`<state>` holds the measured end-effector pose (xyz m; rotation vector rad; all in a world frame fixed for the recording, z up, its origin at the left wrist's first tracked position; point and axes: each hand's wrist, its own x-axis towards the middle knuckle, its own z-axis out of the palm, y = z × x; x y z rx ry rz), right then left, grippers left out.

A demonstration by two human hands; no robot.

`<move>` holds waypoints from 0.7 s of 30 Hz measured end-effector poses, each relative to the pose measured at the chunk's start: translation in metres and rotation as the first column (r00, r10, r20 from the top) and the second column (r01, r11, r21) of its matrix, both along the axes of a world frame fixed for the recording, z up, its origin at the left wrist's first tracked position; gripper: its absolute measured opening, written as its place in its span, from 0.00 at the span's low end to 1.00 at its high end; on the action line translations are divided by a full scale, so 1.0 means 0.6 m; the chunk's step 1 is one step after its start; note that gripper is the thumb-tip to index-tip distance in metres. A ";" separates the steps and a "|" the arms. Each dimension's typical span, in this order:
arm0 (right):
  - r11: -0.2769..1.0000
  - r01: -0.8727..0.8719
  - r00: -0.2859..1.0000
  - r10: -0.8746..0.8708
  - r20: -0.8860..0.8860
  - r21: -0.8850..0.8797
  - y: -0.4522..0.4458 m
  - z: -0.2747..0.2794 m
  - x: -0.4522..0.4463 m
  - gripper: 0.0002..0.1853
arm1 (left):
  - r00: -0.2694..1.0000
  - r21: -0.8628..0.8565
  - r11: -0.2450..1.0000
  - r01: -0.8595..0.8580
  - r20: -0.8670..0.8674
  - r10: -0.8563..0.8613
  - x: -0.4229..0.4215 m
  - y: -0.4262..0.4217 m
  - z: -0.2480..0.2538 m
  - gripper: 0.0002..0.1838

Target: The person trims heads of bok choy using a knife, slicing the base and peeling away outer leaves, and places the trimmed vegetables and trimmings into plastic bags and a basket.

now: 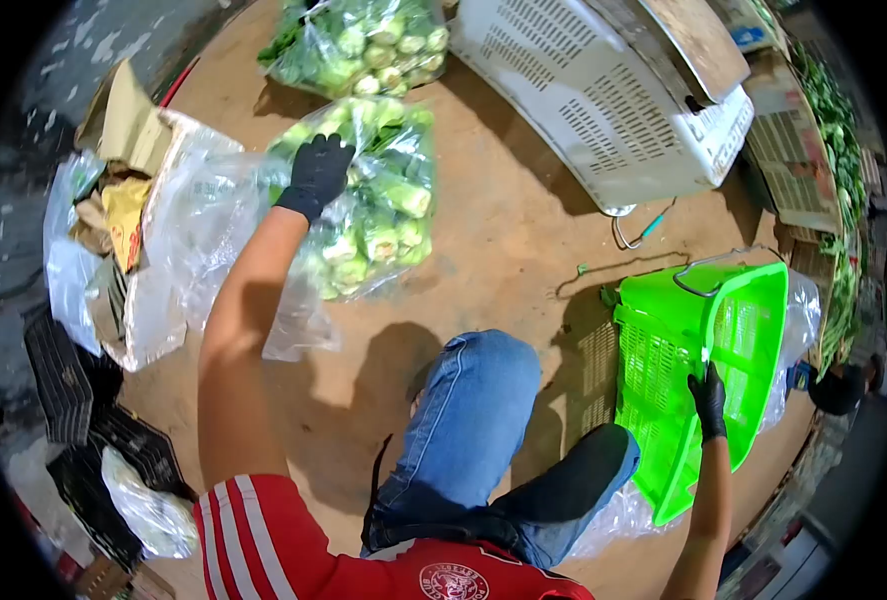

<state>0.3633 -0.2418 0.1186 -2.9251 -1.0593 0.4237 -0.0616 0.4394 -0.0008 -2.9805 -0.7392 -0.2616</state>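
My left hand (317, 178), in a black glove, rests on the left side of a clear plastic bag of green leafy vegetables (383, 190); its fingers are slightly apart. The bag lies on the brown floor, its loose plastic end spread to the left. My right hand (708, 400), also gloved in black, is closed on the rim of a bright green plastic basket (653, 350). This basket is tilted and has a wire handle. No contents show in it. A second bag of vegetables (383, 45) lies beyond the first.
A large white crate (583, 100) stands at the upper right. A white box (158, 310) with cardboard and plastic scraps is at the left, above black striped bags (63, 390). Clear plastic (618, 520) lies under the basket. Leafy greens (838, 150) line the far right.
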 end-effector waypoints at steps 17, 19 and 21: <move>0.997 0.021 0.998 -0.016 0.069 -0.078 0.072 0.057 -0.071 0.18 | 0.908 -0.267 0.917 -0.297 0.218 0.358 0.048 -0.010 0.014 0.11; 0.999 0.006 0.997 -0.004 0.079 -0.034 0.061 0.042 -0.060 0.18 | 0.939 -0.254 0.948 -0.190 0.236 0.251 0.064 -0.056 0.056 0.09; 1.000 -0.009 0.999 0.010 0.053 -0.014 0.057 0.036 -0.059 0.18 | 0.956 -0.212 0.977 -0.025 0.279 0.085 0.073 -0.110 0.088 0.06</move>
